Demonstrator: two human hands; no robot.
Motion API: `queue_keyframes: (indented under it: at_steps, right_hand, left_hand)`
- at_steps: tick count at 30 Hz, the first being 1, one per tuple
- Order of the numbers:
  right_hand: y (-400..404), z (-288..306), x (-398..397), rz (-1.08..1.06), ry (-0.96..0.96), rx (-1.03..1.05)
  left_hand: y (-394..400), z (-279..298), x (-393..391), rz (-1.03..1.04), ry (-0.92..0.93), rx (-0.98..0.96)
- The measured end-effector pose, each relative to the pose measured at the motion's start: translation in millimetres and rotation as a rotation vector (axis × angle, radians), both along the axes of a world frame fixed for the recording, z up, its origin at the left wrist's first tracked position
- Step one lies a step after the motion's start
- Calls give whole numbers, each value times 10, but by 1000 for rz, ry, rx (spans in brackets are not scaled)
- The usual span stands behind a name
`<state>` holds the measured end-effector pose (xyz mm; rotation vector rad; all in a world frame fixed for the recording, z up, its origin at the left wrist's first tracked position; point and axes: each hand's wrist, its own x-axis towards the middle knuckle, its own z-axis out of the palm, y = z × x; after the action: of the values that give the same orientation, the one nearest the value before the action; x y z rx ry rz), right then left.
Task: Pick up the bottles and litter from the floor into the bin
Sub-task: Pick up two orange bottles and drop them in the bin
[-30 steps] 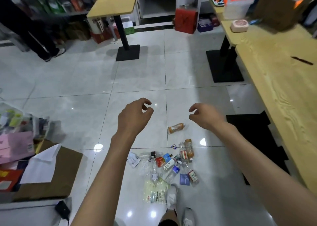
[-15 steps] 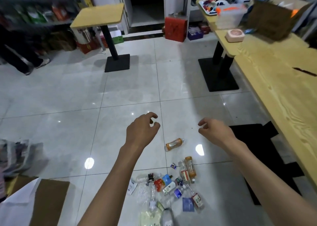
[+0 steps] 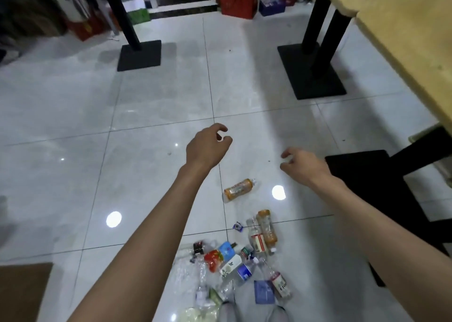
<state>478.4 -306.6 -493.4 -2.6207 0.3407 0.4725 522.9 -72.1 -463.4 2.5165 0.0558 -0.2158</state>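
Above the pale tiled floor [image 3: 151,96] my two arms reach forward, both hands empty. My left hand [image 3: 206,148] hangs with its fingers loosely curled, thumb and forefinger near each other but pinching nothing. My right hand [image 3: 303,166] is the same, fingers slack and bent, touching nothing. Between and below them, at about 6 o'clock from my left hand, an orange bottle [image 3: 240,189] lies on its side, apart from the rest. Further toward 6 o'clock is the litter heap [image 3: 230,263]: two bottles [image 3: 263,231] side by side, a small candy wrapper [image 3: 237,226], crumpled clear plastic [image 3: 195,272] and a blue card [image 3: 264,292], just in front of my shoes [image 3: 252,313]. At 1 o'clock stands a black table base [image 3: 315,77] under the wooden tabletop [image 3: 406,40]; at 11 o'clock another pedestal base [image 3: 139,55]. At 3 o'clock is a dark stool [image 3: 362,170]. I cannot see a bin.
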Motion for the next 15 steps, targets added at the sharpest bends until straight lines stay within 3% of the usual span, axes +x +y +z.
queue_keyframes:
  at_steps: [9,15]
  right_hand:
    - [-162,-3139,66,43,48,-31]
    - [-183,-4897,-102,89,171,-72]
  left_hand:
    - [-277,-3360,143,-136,19,199]
    - [-351,-5329,305,-184,28,301]
